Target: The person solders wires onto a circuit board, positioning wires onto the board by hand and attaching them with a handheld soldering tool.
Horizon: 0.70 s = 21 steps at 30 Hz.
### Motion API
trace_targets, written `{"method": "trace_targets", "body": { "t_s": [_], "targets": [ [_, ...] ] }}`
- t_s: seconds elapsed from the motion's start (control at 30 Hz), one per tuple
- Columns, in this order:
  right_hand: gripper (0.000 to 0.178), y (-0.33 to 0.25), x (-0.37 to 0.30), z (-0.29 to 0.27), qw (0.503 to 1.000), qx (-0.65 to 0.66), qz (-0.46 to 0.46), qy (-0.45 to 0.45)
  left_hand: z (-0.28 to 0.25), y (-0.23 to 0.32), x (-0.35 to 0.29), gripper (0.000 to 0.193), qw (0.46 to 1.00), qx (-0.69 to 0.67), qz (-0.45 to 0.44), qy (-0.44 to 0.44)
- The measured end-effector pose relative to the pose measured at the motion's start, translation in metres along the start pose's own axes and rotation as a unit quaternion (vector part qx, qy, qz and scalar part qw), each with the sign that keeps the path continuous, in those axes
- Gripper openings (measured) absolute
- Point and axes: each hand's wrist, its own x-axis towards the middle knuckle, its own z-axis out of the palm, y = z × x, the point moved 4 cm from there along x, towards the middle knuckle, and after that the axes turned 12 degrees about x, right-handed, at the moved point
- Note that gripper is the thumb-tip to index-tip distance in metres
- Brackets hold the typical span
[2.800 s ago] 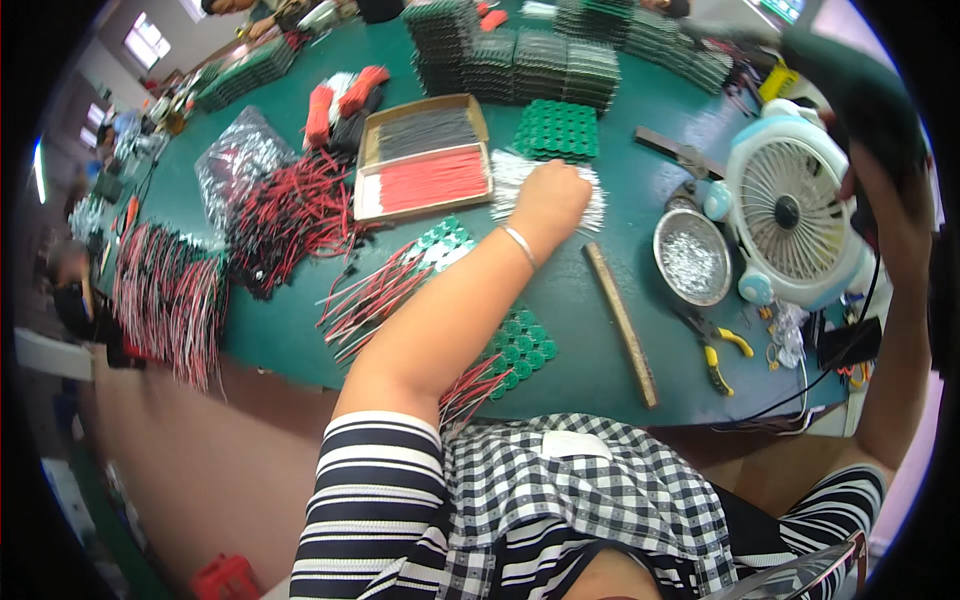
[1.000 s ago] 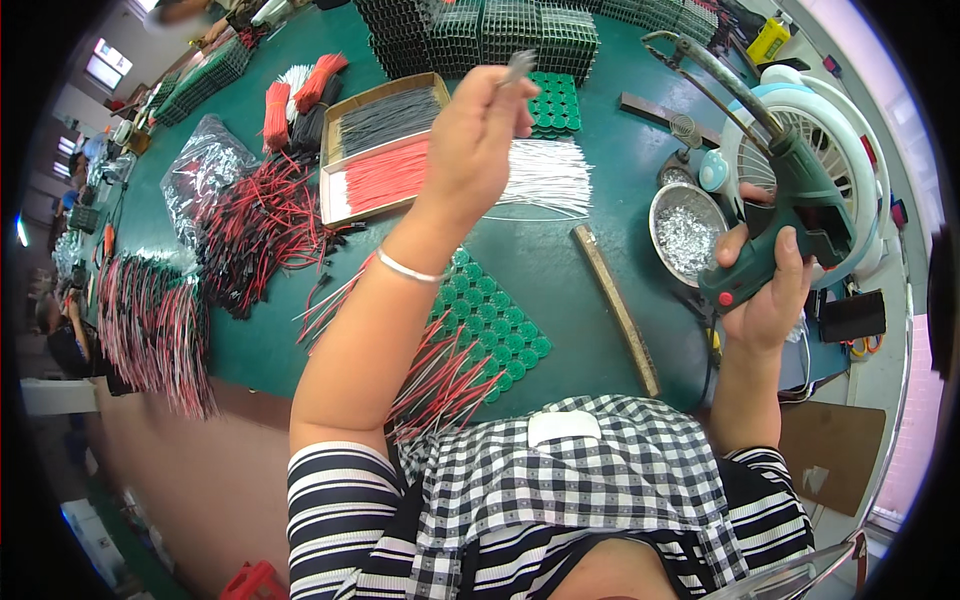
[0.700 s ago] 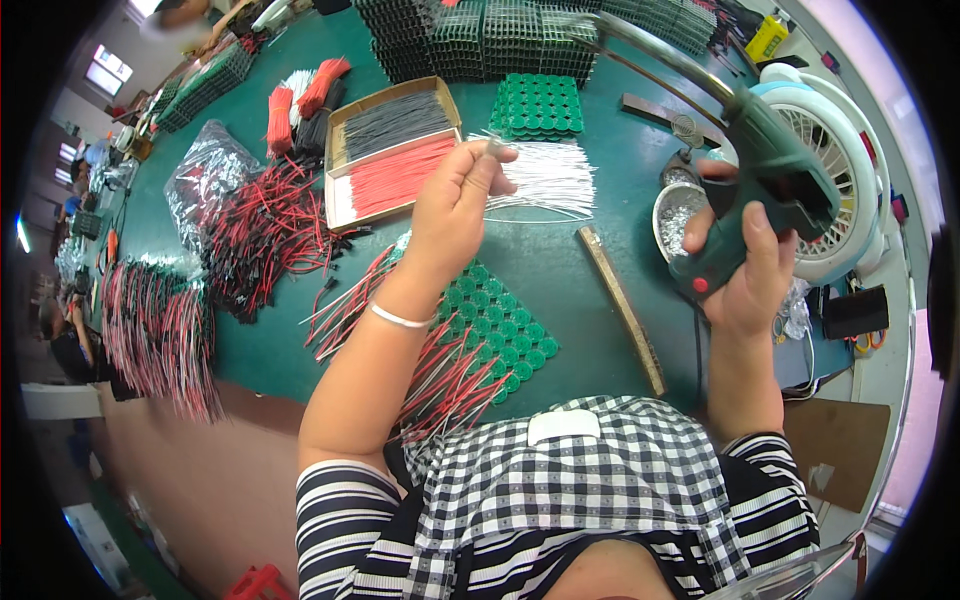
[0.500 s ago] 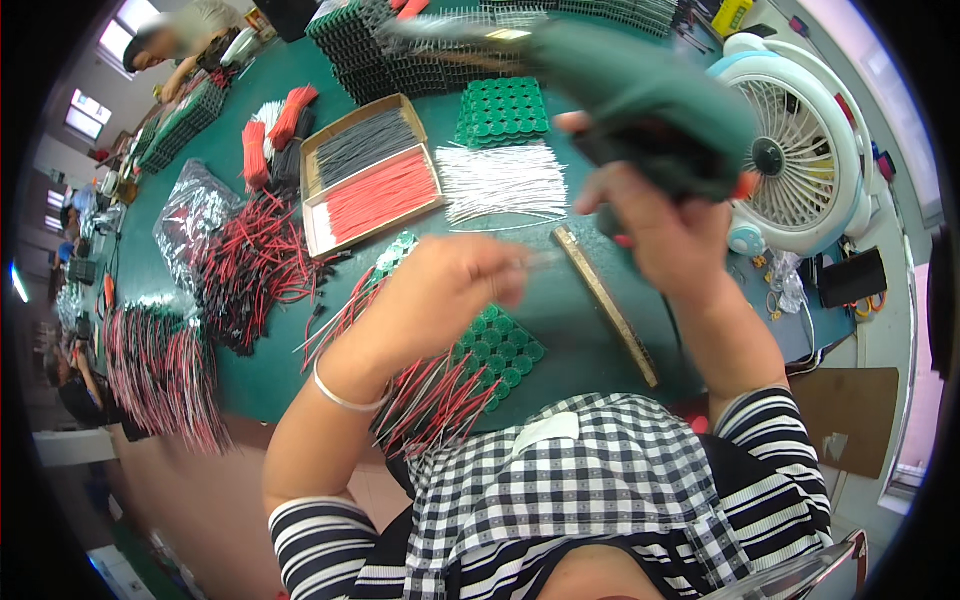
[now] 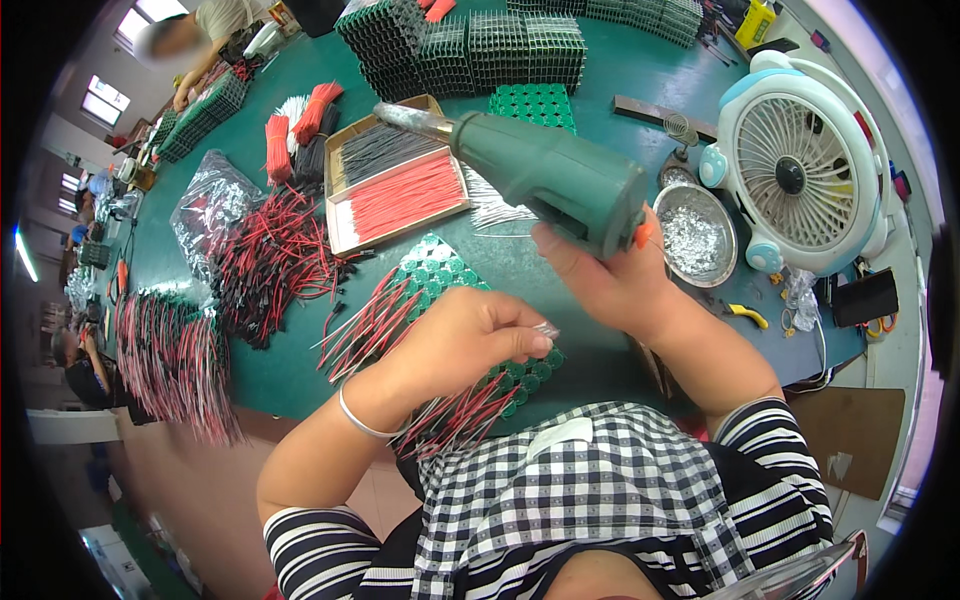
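Soldering gun (image 5: 545, 178), green, pistol-shaped, metal tip pointing toward the far left; gripped in the right hand (image 5: 610, 285), fingers wrapped round its handle, raised above the green surface (image 5: 620, 75). Left hand (image 5: 460, 340): fingertips pinched on a small silvery piece (image 5: 547, 329) (too small to identify), just below the gun. Green cell holder (image 5: 440, 280) with red wires lies under that hand. Beyond the gun: cardboard tray (image 5: 395, 190) of red and black wires. Right of the gun: metal dish (image 5: 695, 232), then white fan (image 5: 800, 180).

The soldering gun (image 5: 545, 175) was dark green with an orange trigger; the desk (image 5: 600, 80) green; the fan (image 5: 795, 180) white and pale blue.
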Motion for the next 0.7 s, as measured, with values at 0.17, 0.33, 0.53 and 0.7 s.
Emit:
{"method": "trace_targets", "body": {
  "t_s": [0.17,0.33,0.53,0.7],
  "targets": [
    [0.04,-0.001,-0.011,-0.008,0.998,0.036,0.023,-0.043,-0.002,0.001,-0.003,0.023,1.0,-0.01,0.004,0.015],
    [0.039,-0.002,-0.025,-0.008,0.986,0.117,0.116,0.014,0.005,0.001,-0.009,0.022,0.999,-0.04,-0.031,-0.021],
    [0.039,-0.007,-0.024,-0.005,0.961,0.194,0.198,0.009,0.015,0.004,-0.012,0.016,0.992,-0.118,-0.031,-0.032],
    [0.04,-0.015,-0.009,-0.002,0.992,0.106,0.066,-0.027,0.019,0.007,-0.01,0.017,0.987,-0.153,-0.026,-0.035]
  ]
}}
